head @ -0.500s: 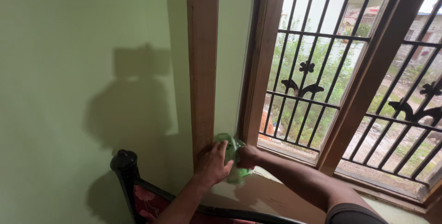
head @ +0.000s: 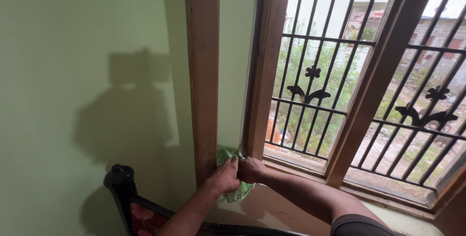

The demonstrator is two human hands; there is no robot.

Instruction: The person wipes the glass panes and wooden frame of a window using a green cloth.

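Hands meet low in the centre of the frame, where the left hand (head: 224, 177) and the right hand (head: 251, 169) both clench a crumpled green cloth (head: 234, 192) against the foot of the wooden window frame post (head: 204, 71), just above the pale sill (head: 272, 207). Wiping here seems to go best with the cloth bunched firmly and pressed flat into the corner; short strokes along the wood grain suit the narrow recess; the iron grille (head: 315, 85) at centre right stays apart from both hands.
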